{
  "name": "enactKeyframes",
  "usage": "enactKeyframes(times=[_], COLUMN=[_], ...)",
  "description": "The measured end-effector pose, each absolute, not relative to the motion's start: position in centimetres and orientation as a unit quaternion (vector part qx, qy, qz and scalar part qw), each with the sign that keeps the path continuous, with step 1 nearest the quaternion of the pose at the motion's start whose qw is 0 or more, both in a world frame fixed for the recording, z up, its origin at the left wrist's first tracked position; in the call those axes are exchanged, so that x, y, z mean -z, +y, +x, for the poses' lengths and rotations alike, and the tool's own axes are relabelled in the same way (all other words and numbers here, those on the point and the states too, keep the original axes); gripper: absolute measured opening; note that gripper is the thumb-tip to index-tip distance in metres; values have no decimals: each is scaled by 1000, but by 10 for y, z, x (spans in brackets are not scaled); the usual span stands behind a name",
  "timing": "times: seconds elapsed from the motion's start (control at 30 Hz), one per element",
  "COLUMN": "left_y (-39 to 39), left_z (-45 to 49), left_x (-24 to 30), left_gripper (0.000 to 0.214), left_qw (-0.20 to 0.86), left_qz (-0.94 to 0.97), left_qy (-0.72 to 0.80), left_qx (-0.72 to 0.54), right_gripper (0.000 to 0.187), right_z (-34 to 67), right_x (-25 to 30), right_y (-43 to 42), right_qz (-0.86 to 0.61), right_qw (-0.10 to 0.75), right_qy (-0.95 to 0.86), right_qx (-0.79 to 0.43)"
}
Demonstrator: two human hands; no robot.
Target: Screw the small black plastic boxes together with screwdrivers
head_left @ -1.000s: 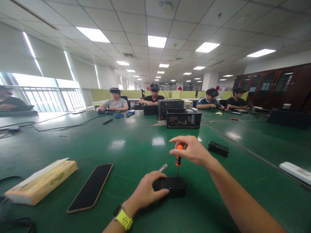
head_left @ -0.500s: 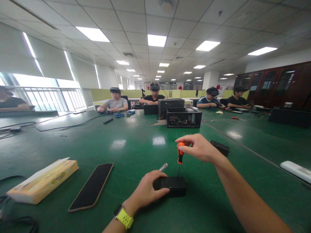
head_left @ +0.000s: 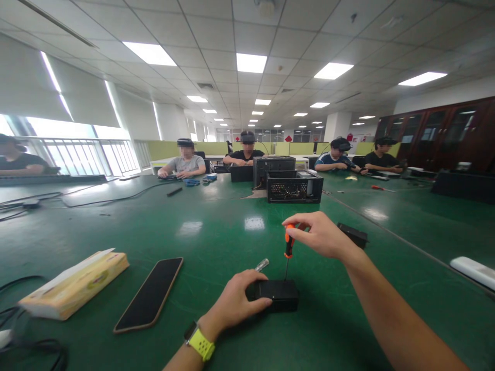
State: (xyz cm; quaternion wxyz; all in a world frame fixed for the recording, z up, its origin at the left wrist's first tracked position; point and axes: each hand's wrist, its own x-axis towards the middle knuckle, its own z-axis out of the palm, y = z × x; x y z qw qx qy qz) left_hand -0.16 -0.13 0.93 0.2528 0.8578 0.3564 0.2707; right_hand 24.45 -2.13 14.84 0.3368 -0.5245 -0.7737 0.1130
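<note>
A small flat black box (head_left: pixel 280 296) lies on the green table (head_left: pixel 216 242) in front of me. My left hand (head_left: pixel 236 301), with a yellow watch band on its wrist, grips the box's left end. My right hand (head_left: pixel 320 235) pinches the top of an orange-handled screwdriver (head_left: pixel 288 247). The screwdriver stands upright with its tip on the box's top. A small clear piece (head_left: pixel 262 265) lies just behind the box.
A black phone (head_left: pixel 150 293) and a tissue box (head_left: pixel 73 285) lie to the left; cables (head_left: pixel 34 348) at the near left corner. A second black box (head_left: pixel 352 235) sits behind my right hand, a white object (head_left: pixel 472 272) at right. An open computer case (head_left: pixel 293 187) and several seated people are farther back.
My right hand's fingers have shifted round the screwdriver handle, which stays upright on the box. My left hand keeps hold of the box. The view has drifted slightly.
</note>
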Motion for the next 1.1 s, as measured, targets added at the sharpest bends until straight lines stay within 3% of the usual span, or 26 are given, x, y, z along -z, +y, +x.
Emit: enactKeyframes(times=[0.47,0.7,1.1], left_y=[-1,0,1], left_z=[-1,0,-1], left_x=[-7,-6,-6], left_gripper=[33,33,32], left_qw=[248,261,248], left_qz=[864,853,862], left_qy=[318,332,328], left_qx=[-303,-307,-297], right_gripper=[29,30,32], right_z=[247,246,249], right_x=[-144,-144,-144], right_y=[-17,-18,-17], right_qz=[-507,-517,-526], right_qw=[345,340,337], right_qy=[-787,-775,-771], right_qx=[-69,-126,-121])
